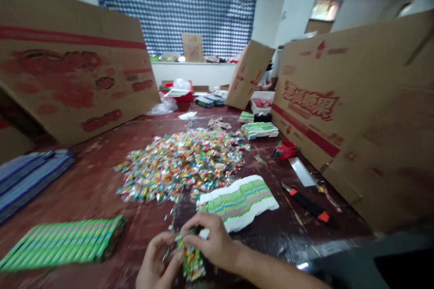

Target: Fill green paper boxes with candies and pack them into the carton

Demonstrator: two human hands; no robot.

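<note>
A small clear bag of colourful wrapped candies [192,264] hangs at the near edge of the table. My left hand [158,262] pinches its upper left side, thumb and fingers closed. The fingers of my right hand [215,239] are closed on the top of the same bag, near its mouth. Just beyond my right hand lies a fanned stack of green-and-white printed card sleeves [240,201]. Further back spreads a large heap of small wrapped candies [186,162]. The fingers partly hide the bag's top, and I cannot tell whether it is sealed.
A row of green packets [64,241] lies at the left, by a blue striped cloth [30,178]. To the right are a utility knife [308,204], a red tape dispenser [285,150] and stacked cards [259,130]. Tall cardboard panels stand at left [74,67] and right [352,113].
</note>
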